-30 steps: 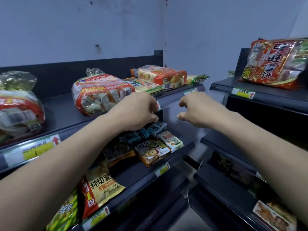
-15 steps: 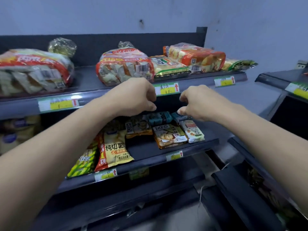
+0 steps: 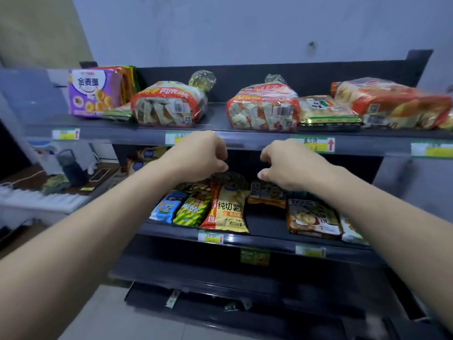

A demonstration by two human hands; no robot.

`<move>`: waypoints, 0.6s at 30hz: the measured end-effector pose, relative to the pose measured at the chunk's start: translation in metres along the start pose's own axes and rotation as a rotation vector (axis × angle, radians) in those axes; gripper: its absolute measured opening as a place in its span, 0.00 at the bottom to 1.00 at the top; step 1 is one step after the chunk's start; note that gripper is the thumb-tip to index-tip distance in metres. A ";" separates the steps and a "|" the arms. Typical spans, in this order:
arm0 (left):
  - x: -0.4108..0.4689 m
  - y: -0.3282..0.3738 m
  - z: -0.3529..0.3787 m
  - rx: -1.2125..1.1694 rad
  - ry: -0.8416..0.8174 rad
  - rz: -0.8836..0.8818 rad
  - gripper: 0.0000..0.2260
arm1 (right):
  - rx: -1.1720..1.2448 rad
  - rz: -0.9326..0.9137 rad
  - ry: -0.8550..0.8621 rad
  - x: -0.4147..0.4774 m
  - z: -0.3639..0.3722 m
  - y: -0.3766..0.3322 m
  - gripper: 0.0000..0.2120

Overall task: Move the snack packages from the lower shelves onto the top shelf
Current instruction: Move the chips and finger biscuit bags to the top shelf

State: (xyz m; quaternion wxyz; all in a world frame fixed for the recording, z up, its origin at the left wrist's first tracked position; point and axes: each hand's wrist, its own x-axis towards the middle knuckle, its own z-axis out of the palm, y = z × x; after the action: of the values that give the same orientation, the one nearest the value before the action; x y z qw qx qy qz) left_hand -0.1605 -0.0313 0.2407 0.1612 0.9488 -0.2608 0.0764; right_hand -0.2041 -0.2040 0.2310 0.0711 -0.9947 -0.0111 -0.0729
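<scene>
Top shelf [image 3: 215, 117]: purple box [image 3: 90, 93] upright at its left end; left red bag [image 3: 169, 104] and right red bag [image 3: 263, 107] lying flat midway. Lower shelf [image 3: 266, 224], directly beneath the top shelf: blue packet [image 3: 166, 207], green striped packet [image 3: 192, 209], yellow chip packet [image 3: 229, 208] and brown biscuit packet [image 3: 311, 217], all lying flat.

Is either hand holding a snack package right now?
No: the left hand and right hand hover empty, fingers curled, in front of the shelves.

One view only: head-worn wide-angle camera, close before shelf unit, facing forward and slightly down. Top shelf [image 3: 215, 118] crosses upper frame, lower shelf [image 3: 266, 223] sits centre.
</scene>
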 end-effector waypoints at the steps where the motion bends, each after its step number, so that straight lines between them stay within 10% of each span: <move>1: -0.002 -0.005 0.008 0.004 -0.009 -0.025 0.08 | 0.007 -0.016 -0.020 0.003 0.008 -0.004 0.16; 10: 0.009 -0.069 0.108 -0.029 -0.254 -0.200 0.09 | -0.007 0.008 -0.238 0.045 0.102 -0.016 0.06; 18: 0.078 -0.131 0.185 -0.122 -0.341 -0.215 0.08 | 0.155 0.211 -0.338 0.107 0.183 0.015 0.19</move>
State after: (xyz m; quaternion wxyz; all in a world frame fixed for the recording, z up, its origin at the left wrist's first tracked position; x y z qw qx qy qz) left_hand -0.0145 -0.0252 0.0509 0.1790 0.9589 -0.1857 -0.1185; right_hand -0.0712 -0.1914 0.0650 0.1519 -0.9800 0.0758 0.1041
